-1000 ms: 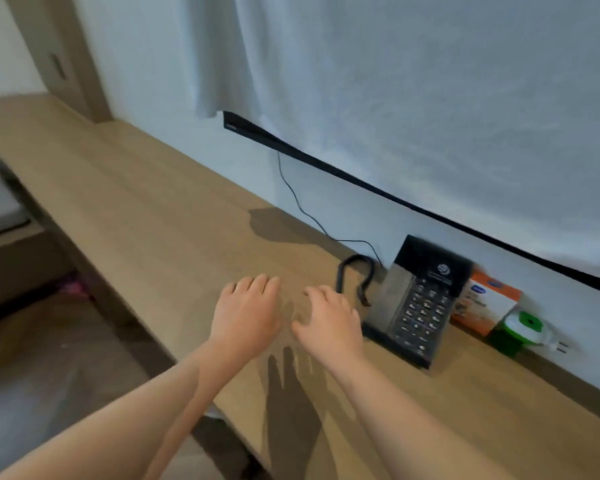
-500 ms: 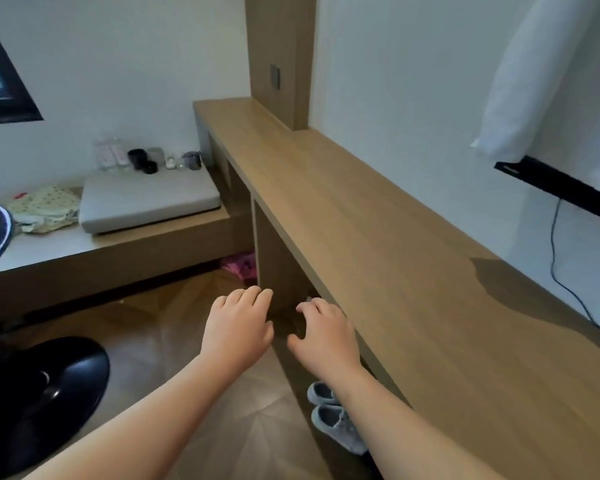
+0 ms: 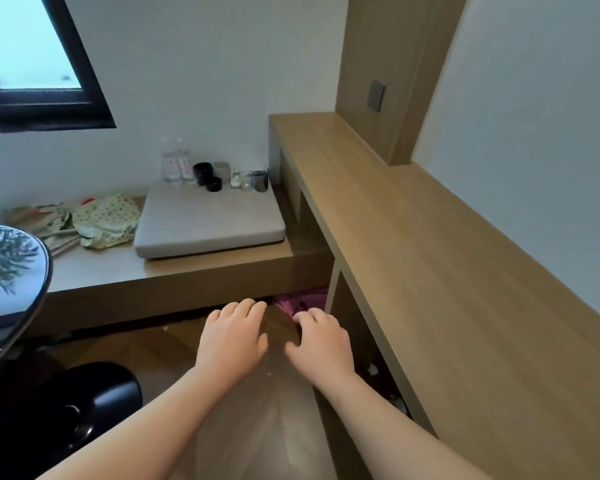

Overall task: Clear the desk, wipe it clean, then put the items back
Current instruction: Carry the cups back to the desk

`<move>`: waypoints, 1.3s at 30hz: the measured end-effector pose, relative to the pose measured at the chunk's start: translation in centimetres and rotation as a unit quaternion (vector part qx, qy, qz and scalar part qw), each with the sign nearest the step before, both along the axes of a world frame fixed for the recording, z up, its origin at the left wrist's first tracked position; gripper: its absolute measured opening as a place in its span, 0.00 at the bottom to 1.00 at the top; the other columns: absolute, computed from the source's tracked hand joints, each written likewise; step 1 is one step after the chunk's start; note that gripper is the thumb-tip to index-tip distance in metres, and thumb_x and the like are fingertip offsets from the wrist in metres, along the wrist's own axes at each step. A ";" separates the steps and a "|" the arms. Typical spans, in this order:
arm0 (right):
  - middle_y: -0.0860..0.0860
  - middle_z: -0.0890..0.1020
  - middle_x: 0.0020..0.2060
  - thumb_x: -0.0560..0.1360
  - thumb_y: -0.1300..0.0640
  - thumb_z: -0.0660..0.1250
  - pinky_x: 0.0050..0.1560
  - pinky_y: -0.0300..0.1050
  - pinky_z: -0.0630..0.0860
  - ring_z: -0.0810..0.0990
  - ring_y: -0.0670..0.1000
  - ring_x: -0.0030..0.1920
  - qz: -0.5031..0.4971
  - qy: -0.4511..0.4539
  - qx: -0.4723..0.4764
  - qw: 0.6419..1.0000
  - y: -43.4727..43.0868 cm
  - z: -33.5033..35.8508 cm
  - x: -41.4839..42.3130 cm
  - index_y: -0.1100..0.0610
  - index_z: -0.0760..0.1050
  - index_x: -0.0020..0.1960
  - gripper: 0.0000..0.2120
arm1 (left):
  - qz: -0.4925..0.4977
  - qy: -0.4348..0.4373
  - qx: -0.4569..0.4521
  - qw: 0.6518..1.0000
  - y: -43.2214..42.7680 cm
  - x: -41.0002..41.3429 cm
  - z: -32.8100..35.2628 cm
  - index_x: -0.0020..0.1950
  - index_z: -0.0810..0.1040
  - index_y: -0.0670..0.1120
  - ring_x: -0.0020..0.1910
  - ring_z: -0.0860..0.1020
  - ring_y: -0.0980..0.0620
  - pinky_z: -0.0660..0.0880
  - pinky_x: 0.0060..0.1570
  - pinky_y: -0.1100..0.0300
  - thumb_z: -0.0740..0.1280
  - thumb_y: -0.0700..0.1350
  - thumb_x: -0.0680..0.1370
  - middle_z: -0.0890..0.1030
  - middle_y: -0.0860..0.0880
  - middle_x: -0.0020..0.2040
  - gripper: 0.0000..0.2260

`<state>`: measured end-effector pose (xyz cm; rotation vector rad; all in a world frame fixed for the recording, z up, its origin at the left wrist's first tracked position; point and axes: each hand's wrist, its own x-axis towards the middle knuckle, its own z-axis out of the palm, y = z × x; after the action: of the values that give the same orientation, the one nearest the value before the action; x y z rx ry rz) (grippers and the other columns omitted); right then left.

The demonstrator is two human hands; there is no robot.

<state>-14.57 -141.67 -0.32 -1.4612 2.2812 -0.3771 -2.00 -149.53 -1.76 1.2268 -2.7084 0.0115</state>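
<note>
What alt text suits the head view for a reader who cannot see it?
The left hand and right hand hover empty over the floor beside a long wooden desk; a grey cushion lies on a low bench.

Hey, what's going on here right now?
A person holds both bare hands out, palms down, gripping nothing: the left hand and right hand hover over the floor beside the long wooden desk. Nothing is being wiped or carried yet. On the low bench to the left sit a grey cushion, two bottles, some cups and a patterned cloth.
</note>
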 end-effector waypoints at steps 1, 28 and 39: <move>0.48 0.67 0.71 0.77 0.47 0.61 0.70 0.48 0.62 0.63 0.51 0.71 0.003 0.000 0.004 1.000 -2.4 0.0 -0.3 0.50 0.64 0.71 0.24 | 0.010 0.000 0.005 1.000 -2.1 -0.2 0.0 0.48 0.82 0.46 0.39 0.82 0.48 0.78 0.34 0.55 0.80 0.48 0.54 0.83 0.50 0.43 0.23; 0.49 0.69 0.67 0.78 0.48 0.61 0.66 0.45 0.63 0.66 0.50 0.67 0.020 -0.055 0.066 0.996 -61.7 -6.7 -12.7 0.51 0.65 0.69 0.21 | 0.084 -0.051 0.158 0.982 -61.8 -10.4 -5.6 0.74 0.60 0.50 0.70 0.65 0.49 0.62 0.68 0.55 0.54 0.53 0.80 0.65 0.51 0.72 0.23; 0.52 0.68 0.68 0.77 0.50 0.61 0.65 0.48 0.63 0.65 0.55 0.68 0.030 -0.050 0.148 0.987 -79.1 -9.2 -23.0 0.53 0.65 0.69 0.22 | 0.114 -0.098 0.248 0.957 -78.0 -18.3 -8.5 0.73 0.62 0.50 0.68 0.66 0.47 0.65 0.63 0.54 0.59 0.51 0.79 0.66 0.51 0.71 0.23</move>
<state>-37.59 -220.76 -9.52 -1.3253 2.1026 -0.0864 -20.29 -227.55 -10.26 1.7511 -2.8136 -0.5788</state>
